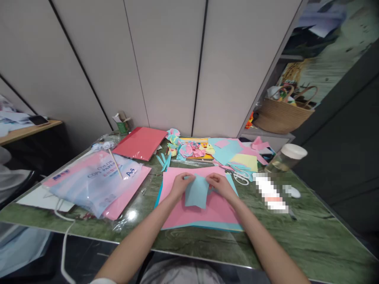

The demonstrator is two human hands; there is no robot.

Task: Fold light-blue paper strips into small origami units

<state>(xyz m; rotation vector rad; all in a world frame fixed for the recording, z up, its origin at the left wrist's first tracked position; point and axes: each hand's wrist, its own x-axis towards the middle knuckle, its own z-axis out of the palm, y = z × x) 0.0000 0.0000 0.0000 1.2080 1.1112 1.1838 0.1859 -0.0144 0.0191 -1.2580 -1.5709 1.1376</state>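
Observation:
A small piece of light blue paper [196,194] is held up between my two hands, above a stack of coloured sheets with a pink sheet [174,218] on top. My left hand [181,184] pinches its upper left corner, fingers closed. At the upper right corner, my right hand [219,184] pinches the same piece. White-handled scissors [241,178] lie just beyond my right hand, partly over paper scraps. Folded paper flowers [186,150] in pink, blue and yellow sit behind the stack, with narrow blue paper strips [164,161] nearby.
On the left lies a plastic pack of colour copy paper [97,179] with a wooden stick [115,163] on it. A red folder [140,142] is behind. Paper offcuts [227,150] and a lidded jar [286,158] stand back right; a woven basket [282,114] is on the shelf.

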